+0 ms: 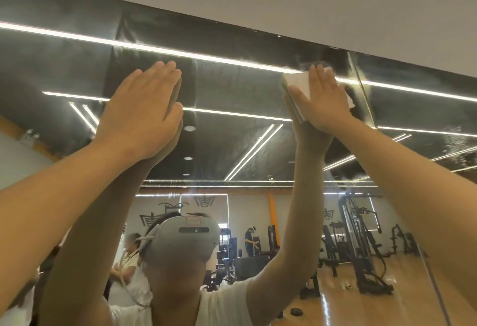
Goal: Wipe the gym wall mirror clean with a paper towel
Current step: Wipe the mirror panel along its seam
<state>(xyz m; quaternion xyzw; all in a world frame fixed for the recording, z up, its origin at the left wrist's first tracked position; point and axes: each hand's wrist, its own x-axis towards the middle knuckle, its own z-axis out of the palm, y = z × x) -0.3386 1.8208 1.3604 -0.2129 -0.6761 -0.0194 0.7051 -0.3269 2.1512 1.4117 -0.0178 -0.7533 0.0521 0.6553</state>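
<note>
mirror: large wall-mounted glass gym mirror (232, 88), upright, hazy streaks near its top edge
towel: folded white paper towel (300, 81), flat against the mirror, high up at right

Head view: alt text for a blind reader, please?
A right hand presses a folded white paper towel high on a large gym wall mirror; the flat left hand rests on the glass. Black weight machines are reflected below.

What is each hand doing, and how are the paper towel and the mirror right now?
mirror: on the wall, hazy smears near its top edge.
paper towel: folded, flat against the mirror near the top.
right hand: fingers straight, pressing the paper towel on the mirror.
left hand: flat on the mirror, holding nothing.
</note>
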